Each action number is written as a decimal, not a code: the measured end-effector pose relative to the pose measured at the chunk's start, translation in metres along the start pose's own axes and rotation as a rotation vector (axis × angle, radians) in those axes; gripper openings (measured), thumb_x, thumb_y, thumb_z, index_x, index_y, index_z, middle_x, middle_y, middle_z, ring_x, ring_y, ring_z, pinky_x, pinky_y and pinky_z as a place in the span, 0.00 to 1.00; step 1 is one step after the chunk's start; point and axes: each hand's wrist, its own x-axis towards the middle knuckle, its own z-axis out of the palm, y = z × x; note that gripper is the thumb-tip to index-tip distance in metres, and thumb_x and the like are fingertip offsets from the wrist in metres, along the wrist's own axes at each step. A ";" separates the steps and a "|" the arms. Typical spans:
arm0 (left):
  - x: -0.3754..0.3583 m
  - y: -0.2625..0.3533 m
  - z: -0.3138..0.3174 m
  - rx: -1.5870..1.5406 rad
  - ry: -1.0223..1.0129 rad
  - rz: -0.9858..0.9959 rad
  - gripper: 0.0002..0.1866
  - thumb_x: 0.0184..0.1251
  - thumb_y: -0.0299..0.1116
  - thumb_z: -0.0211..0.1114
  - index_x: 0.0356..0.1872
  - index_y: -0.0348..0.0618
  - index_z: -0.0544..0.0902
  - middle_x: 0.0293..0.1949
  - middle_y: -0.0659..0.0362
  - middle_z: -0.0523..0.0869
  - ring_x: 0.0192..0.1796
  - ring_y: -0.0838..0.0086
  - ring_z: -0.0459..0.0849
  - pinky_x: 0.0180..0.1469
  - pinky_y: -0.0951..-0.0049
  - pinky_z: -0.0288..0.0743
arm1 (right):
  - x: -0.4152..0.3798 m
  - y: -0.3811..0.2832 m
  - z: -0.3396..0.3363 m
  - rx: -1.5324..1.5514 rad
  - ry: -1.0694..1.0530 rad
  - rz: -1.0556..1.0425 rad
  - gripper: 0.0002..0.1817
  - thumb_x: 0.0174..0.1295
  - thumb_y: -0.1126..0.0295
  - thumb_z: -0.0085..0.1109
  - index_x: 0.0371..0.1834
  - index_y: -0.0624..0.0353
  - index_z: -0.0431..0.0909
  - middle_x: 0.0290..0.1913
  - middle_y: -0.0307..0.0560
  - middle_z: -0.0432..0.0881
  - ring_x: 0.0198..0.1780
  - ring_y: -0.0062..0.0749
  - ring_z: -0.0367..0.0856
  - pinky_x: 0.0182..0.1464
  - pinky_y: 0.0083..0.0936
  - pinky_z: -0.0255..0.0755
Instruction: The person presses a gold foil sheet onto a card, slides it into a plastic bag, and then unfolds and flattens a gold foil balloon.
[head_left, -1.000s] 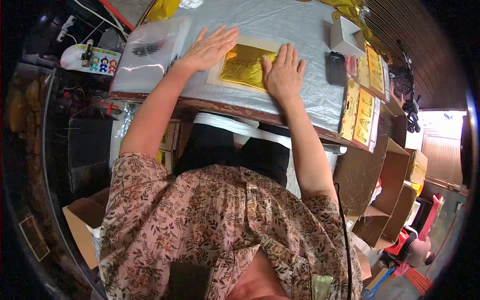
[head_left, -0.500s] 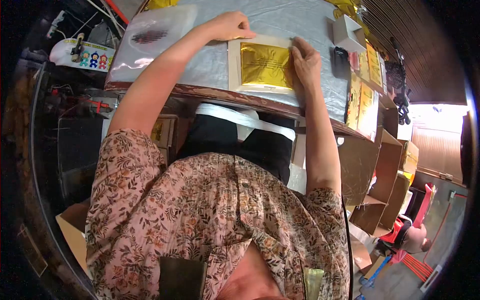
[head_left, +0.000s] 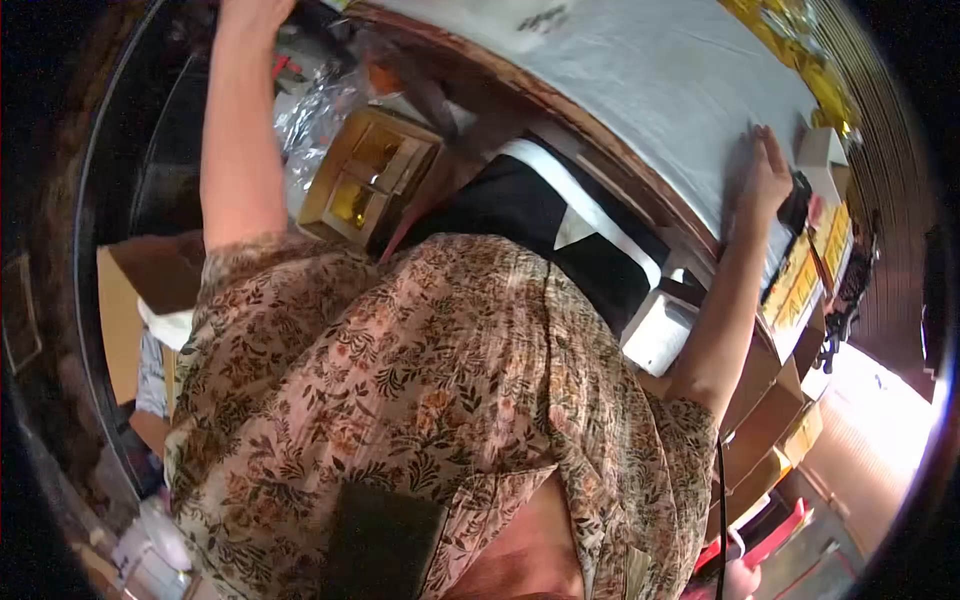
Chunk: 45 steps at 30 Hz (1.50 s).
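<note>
Now the gold sheet is gone from beside the right hand (head_left: 765,185), fingers outstretched — the left hand (head_left: 258,9) has swung wide, grip out of sight.

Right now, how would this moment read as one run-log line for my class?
left hand: cut off at frame top, grip unclear | right hand: at table, near white box

Gold foil (head_left: 830,95) along tabletop (head_left: 640,80) far edge. Yellow-printed packs (head_left: 795,285) at right edge, cardboard boxes (head_left: 765,400) beyond. Clear plastic (head_left: 312,128) below near edge, left.
</note>
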 end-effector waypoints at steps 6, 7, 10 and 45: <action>-0.204 -0.127 -0.196 0.101 0.438 -0.441 0.18 0.78 0.40 0.63 0.59 0.38 0.79 0.56 0.55 0.84 0.58 0.67 0.81 0.63 0.62 0.71 | 0.008 0.015 0.000 0.039 -0.054 0.025 0.19 0.70 0.76 0.62 0.63 0.68 0.82 0.58 0.50 0.88 0.61 0.29 0.85 0.67 0.23 0.73; -0.254 -0.155 -0.212 0.178 0.474 -0.500 0.18 0.77 0.41 0.64 0.57 0.38 0.80 0.53 0.54 0.84 0.55 0.66 0.82 0.60 0.61 0.72 | 0.005 0.009 0.001 0.042 -0.055 0.027 0.19 0.70 0.76 0.62 0.63 0.68 0.82 0.58 0.50 0.88 0.61 0.29 0.85 0.67 0.23 0.73; -0.394 -0.241 -0.236 0.637 0.316 -0.590 0.17 0.73 0.42 0.66 0.50 0.38 0.81 0.43 0.53 0.84 0.46 0.63 0.82 0.51 0.58 0.73 | -0.003 -0.003 0.002 -0.053 -0.080 0.008 0.19 0.72 0.76 0.59 0.64 0.66 0.82 0.59 0.48 0.88 0.62 0.28 0.83 0.69 0.24 0.71; -0.563 -0.303 -0.238 0.868 -0.416 -0.910 0.20 0.75 0.48 0.64 0.51 0.39 0.84 0.37 0.60 0.86 0.33 0.72 0.83 0.36 0.67 0.78 | -0.025 -0.054 0.016 -0.303 0.002 0.137 0.15 0.69 0.71 0.64 0.57 0.59 0.88 0.41 0.41 0.90 0.42 0.21 0.84 0.46 0.18 0.77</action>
